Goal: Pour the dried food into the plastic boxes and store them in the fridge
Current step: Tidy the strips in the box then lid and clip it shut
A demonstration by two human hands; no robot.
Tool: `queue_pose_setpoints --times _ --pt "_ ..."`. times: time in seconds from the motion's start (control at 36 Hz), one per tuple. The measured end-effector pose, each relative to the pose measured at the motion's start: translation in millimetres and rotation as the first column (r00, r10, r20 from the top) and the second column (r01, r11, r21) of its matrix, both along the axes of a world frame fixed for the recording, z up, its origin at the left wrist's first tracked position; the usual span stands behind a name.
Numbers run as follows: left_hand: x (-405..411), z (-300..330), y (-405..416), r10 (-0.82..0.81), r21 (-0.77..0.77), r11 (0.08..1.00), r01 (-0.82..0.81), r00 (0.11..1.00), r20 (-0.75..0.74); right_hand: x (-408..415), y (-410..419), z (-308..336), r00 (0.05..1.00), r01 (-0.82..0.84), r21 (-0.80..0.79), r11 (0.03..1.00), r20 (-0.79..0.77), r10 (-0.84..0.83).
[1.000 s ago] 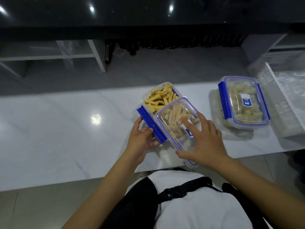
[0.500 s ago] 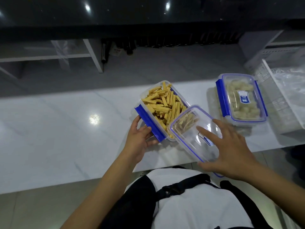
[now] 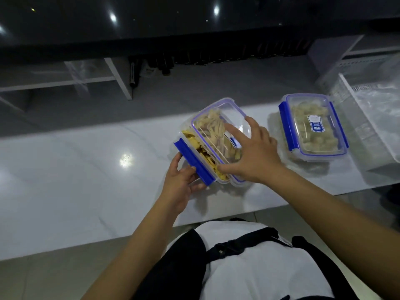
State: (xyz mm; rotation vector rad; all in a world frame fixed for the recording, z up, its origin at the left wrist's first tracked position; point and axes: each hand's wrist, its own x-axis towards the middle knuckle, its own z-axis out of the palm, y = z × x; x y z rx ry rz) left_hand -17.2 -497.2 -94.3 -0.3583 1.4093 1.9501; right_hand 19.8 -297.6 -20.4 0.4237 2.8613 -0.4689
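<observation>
A clear plastic box (image 3: 195, 158) with blue clips holds yellow dried sticks (image 3: 202, 152) and sits on the white counter (image 3: 75, 174). My left hand (image 3: 183, 180) grips its near-left blue clip side. Spread flat, my right hand (image 3: 252, 153) holds the clear lid (image 3: 216, 118) over the box; the lid is offset to the right, leaving a strip of sticks uncovered along the left. A second box (image 3: 313, 126), lidded and clipped shut, holds pale dried pieces further right.
Crinkled clear plastic bags (image 3: 376, 109) lie at the counter's right end. Beyond the counter are a grey floor, a white shelf frame (image 3: 116, 81) and a dark row of bottles (image 3: 164, 63). The counter's near edge runs just in front of my body.
My right hand has carried the lid from the box's near-right side up over the box. The left hand has stayed on the box's clip side.
</observation>
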Motion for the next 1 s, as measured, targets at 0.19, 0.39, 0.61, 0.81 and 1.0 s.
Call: queue_pose_setpoints --times 0.19,0.39,0.61,0.81,1.0 --pt "0 2 1 0.028 -0.01 1.0 -0.028 1.0 0.007 1 -11 -20 0.995 -0.014 0.059 0.998 0.102 0.008" --pt "2 -1 3 0.042 -0.011 0.999 -0.042 0.999 0.002 42 -2 -26 0.997 -0.004 0.046 0.999 0.076 0.0" --pt "4 -1 3 0.036 -0.019 0.999 -0.036 0.999 -0.009 54 -4 -8 1.0 -0.002 -0.041 0.999 -0.007 0.002" --pt "5 1 3 0.06 0.04 0.997 -0.061 0.998 0.024 102 34 13 0.999 0.048 -0.066 0.997 0.017 -0.047" --pt "5 -2 7 0.084 0.02 0.996 -0.085 0.995 0.045 135 46 11 0.995 -0.008 0.034 0.999 0.103 0.004"
